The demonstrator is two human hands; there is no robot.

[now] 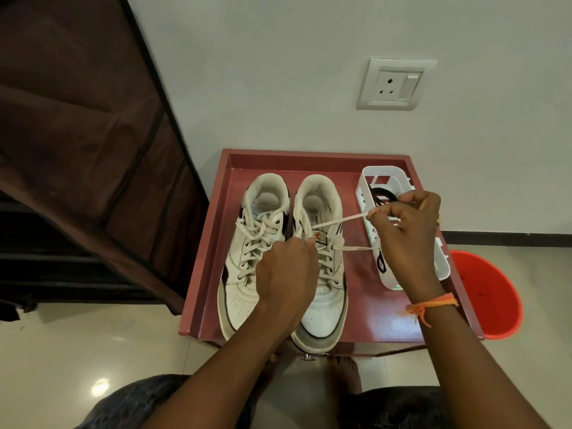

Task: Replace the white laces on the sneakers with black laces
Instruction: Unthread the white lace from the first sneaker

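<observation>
White lace (337, 220) — pinched taut by right hand (402, 230) — left hand (286, 267) steadies sneaker (322, 252).

Sneakers (322, 243) under left hand (284, 274) were white w/ black trim, laces (340, 219) off-white; small orange logo on tongue by its fingertips. Tray (365, 301) below both hands was dull red. Basket (405, 243) behind right hand (402, 230) was white, black laces (383, 193) inside. Orange thread (430, 306) on right wrist; orange-red bucket (486, 292) right of it
</observation>
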